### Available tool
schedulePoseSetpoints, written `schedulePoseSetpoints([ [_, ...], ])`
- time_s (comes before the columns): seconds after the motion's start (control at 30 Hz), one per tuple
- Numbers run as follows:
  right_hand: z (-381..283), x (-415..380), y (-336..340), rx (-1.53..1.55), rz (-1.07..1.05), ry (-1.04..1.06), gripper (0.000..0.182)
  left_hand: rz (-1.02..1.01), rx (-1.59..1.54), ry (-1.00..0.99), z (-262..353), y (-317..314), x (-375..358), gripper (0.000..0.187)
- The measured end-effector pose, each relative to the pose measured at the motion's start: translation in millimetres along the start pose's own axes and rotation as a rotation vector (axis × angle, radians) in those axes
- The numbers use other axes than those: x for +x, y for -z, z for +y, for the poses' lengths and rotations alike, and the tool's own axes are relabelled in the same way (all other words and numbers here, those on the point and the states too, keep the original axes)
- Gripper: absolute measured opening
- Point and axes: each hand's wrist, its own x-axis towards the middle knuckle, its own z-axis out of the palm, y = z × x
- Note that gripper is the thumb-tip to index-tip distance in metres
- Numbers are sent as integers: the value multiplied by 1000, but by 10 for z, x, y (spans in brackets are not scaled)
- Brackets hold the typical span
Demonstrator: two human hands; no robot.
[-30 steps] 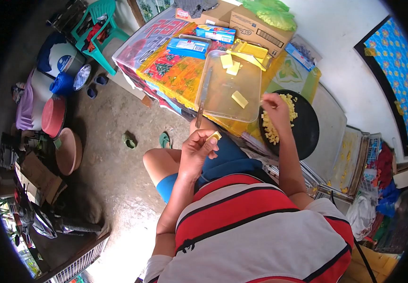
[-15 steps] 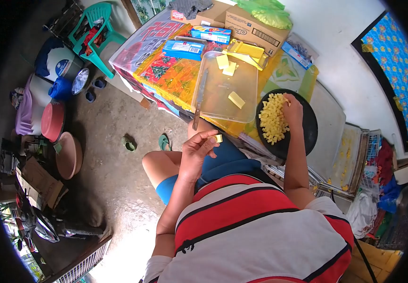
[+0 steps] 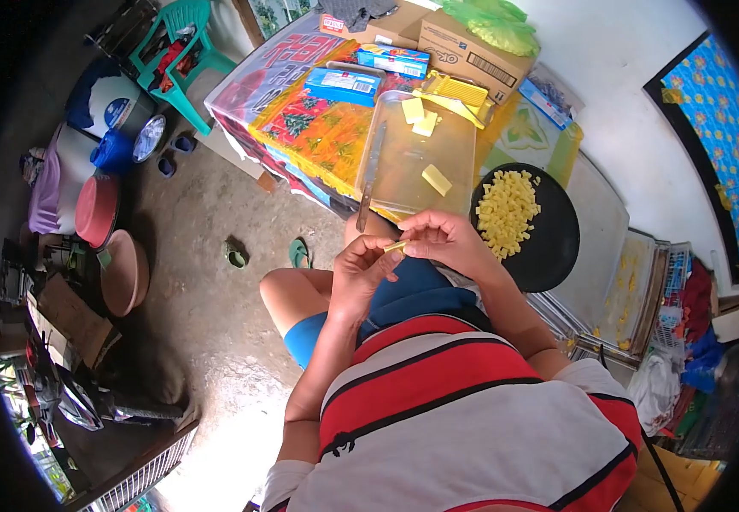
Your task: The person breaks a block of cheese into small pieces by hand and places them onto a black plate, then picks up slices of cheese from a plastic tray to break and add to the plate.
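Observation:
Over my lap, my left hand (image 3: pixel 364 271) pinches a small yellow piece of cheese (image 3: pixel 397 247) between thumb and fingers. My right hand (image 3: pixel 443 242) meets it there, its fingertips closed on the piece's other end. Beyond the hands, a clear plastic tray (image 3: pixel 403 171) holds a cheese block (image 3: pixel 437 180) and flat cheese slabs (image 3: pixel 413 109). A knife (image 3: pixel 373 175) with a brown handle lies along the tray's left side, its handle jutting over the near edge. To the right, a round black pan (image 3: pixel 561 230) carries a heap of small cheese pieces (image 3: pixel 507 213).
A yellow slotted plastic tool (image 3: pixel 457 96) rests at the tray's far edge. Blue boxes (image 3: pixel 341 84) and a cardboard carton (image 3: pixel 472 53) stand farther back on the covered table (image 3: pixel 301 141). Metal trays (image 3: pixel 601 226) are at the right; green slippers (image 3: pixel 299 253) lie on the floor.
My right hand has left the heap in the black pan and come across to my left hand, taking hold of the cheese piece there. The left hand stays nearly in place.

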Motion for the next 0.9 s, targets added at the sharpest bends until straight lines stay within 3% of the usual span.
schedulePoseSetpoints([
  [0.37, -44, 0, -42, 84, 57, -31, 24, 16, -30, -10, 61, 22, -22, 16],
  [0.47, -51, 26, 233, -40, 236, 60, 19, 11, -26, 17, 51, 33, -29, 17],
  [0.63, 255, -56, 1283, -674, 699, 316, 20, 53, -66, 35, 34, 14, -15, 19],
  [0.73, 290, -265, 1683, -995, 974, 248, 23, 60, -90, 31, 20, -16, 11, 20],
  [0.9, 292, -440, 1910, -1101, 1074, 7, 21, 33, -72, 54, -10, -81, 41, 20],
])
